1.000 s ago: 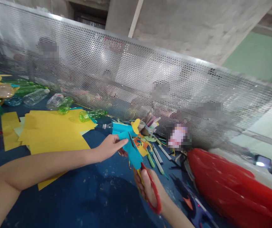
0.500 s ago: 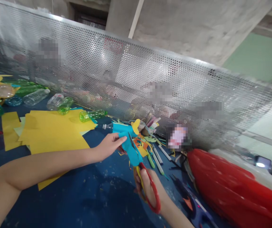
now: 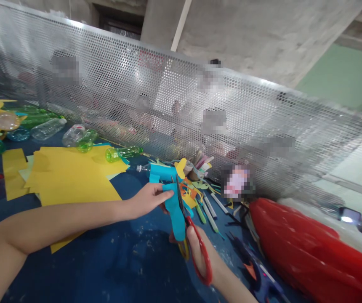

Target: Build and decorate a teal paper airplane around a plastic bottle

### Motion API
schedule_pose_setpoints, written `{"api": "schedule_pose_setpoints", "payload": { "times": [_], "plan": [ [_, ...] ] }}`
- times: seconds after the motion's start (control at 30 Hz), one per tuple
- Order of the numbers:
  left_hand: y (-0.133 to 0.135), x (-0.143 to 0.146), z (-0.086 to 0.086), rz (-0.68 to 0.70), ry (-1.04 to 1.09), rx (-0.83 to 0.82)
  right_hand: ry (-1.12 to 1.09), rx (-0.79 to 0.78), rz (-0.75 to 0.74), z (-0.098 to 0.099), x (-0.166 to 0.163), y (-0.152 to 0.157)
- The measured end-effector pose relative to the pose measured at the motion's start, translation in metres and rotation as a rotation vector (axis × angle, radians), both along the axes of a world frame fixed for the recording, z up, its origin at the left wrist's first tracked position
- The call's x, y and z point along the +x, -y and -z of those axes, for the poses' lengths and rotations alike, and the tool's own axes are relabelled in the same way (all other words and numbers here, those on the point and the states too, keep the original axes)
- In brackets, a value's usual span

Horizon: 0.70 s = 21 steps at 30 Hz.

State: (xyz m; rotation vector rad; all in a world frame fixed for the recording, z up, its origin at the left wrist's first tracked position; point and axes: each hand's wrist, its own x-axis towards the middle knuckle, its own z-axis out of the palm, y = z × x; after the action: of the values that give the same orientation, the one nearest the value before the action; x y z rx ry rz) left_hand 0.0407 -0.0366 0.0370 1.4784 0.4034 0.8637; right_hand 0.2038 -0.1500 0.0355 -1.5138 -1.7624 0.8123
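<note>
A piece of blue paper [image 3: 174, 212] is pinched between the thumb and fingers of my left hand [image 3: 152, 198]. My right hand [image 3: 200, 248] grips red and yellow scissors [image 3: 204, 256] by the handles. The scissor blades point away from me along the right edge of the paper, their tips slightly apart. A narrow blue strip curls just right of the blades. Beyond my left hand lies a clear bottle [image 3: 141, 168] wrapped in blue paper [image 3: 163, 171], with a yellow paper shape [image 3: 181, 168] at its right end.
Yellow paper sheets [image 3: 73, 172] are stacked at left, with a green bottle [image 3: 124, 153] by them. Markers [image 3: 209, 210] and paper scraps lie right of my hands. A glue gun [image 3: 259, 269] and a red plastic bag [image 3: 307, 248] are farther right. A perforated metal panel [image 3: 105, 80] runs behind.
The blue paper has come down towards me and turned more upright. The scissor blades have shifted to its right edge, and a thin strip now curls beside them.
</note>
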Motion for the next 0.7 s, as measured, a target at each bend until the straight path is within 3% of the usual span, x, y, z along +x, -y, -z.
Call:
{"api": "schedule_pose_setpoints", "payload": {
  "times": [0.17, 0.4, 0.7],
  "plan": [
    [0.001, 0.000, 0.001, 0.030, -0.007, -0.012, 0.011, 0.034, 0.024, 0.002, -0.002, 0.000],
    [0.001, 0.000, 0.000, 0.054, 0.000, -0.020, -0.124, -0.043, 0.132, 0.017, -0.006, 0.001],
    [-0.001, 0.000, 0.001, 0.043, -0.002, -0.060, -0.109, -0.051, 0.115, 0.011, -0.005, 0.000]
  ]
}}
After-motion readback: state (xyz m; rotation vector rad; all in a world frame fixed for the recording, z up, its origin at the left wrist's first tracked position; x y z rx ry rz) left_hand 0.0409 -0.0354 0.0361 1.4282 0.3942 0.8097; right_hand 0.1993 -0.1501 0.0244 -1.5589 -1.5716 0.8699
